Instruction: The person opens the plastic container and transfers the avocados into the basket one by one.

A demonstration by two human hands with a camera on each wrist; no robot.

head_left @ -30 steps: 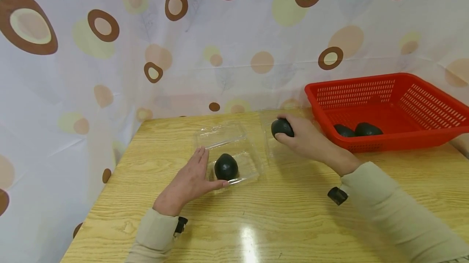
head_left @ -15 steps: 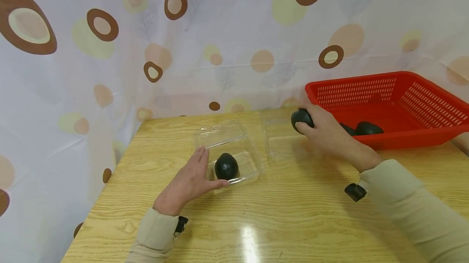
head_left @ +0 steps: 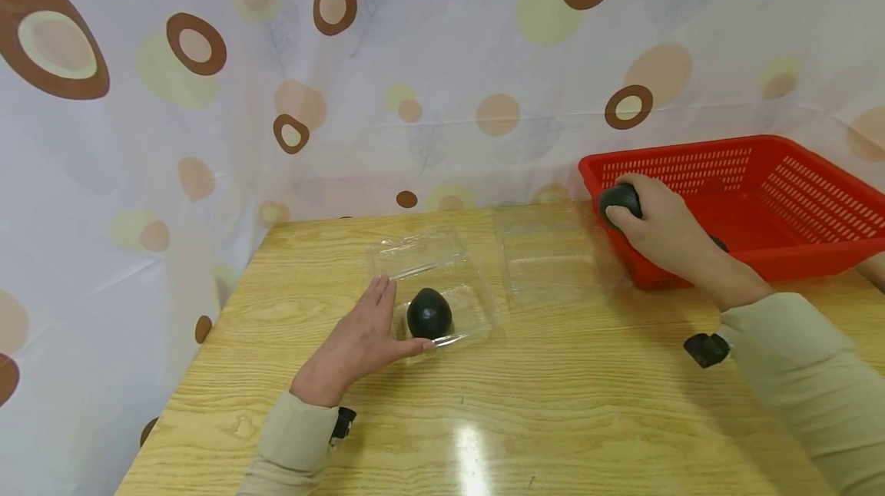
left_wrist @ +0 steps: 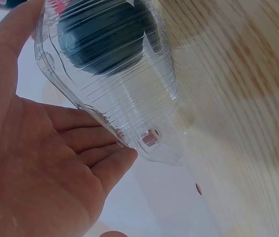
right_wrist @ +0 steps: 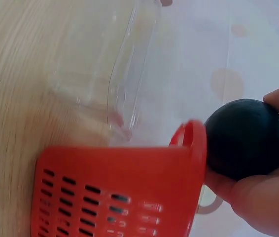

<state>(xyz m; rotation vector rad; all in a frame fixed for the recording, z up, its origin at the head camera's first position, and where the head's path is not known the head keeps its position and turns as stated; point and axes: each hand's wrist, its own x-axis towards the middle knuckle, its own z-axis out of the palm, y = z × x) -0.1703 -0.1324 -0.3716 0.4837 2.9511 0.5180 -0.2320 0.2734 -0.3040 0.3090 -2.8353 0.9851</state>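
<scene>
My right hand (head_left: 671,231) grips a dark green avocado (head_left: 621,201) just over the left rim of the red basket (head_left: 795,256). In the right wrist view the fingers and thumb wrap the avocado (right_wrist: 248,138), beside the basket's edge. Another avocado (head_left: 429,314) sits in the near half of an opened clear plastic clamshell (head_left: 418,254). Along that clamshell's left and front edges lies my left hand (head_left: 356,346), fingers straight and thumb spread. The left wrist view has its fingertips touching the clamshell's rim (left_wrist: 75,98), with the avocado (left_wrist: 100,37) behind the ribbed plastic.
A second opened clear clamshell (head_left: 549,259) lies on the wooden table (head_left: 387,434), left of the basket. A bit of dark avocado (head_left: 719,243) shows inside the basket, mostly hidden by my right hand. Behind the table hangs a patterned curtain (head_left: 449,66).
My right hand has carried its avocado rightward and up, from over the second clamshell to the basket's left rim. It now covers most of the basket's avocados. The left hand stays put.
</scene>
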